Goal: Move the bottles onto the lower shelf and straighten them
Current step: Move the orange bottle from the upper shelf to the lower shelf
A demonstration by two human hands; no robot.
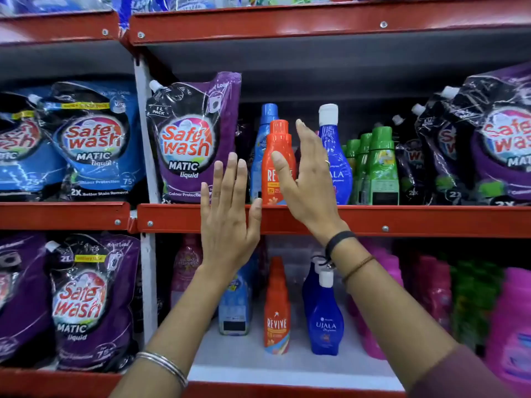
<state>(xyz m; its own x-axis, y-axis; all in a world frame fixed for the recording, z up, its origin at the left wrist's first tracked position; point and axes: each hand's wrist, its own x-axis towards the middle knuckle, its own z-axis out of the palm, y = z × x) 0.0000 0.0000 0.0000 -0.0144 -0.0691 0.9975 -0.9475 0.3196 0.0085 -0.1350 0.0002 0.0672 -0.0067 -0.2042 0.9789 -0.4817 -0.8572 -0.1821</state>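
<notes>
On the upper shelf [402, 219] stand an orange Revive bottle [277, 150], a light blue bottle [263, 139] behind it and a dark blue Ujala bottle [334, 147]. My right hand [304, 179] is open in front of the orange bottle, thumb near its label, fingers beside it, not gripping. My left hand [230, 219] is open, fingers up, in front of the shelf edge to the bottle's left. On the lower shelf [287, 374] stand another orange Revive bottle [276, 308], a blue Ujala bottle [326, 317] and a light blue bottle [235, 308].
Purple Safewash pouches [189, 139] lean left of the upper bottles; green bottles [379, 168] and more pouches [488, 145] stand to the right. Pink bottles [511, 326] fill the lower shelf's right side. Blue and purple pouches [86, 300] fill the left bay.
</notes>
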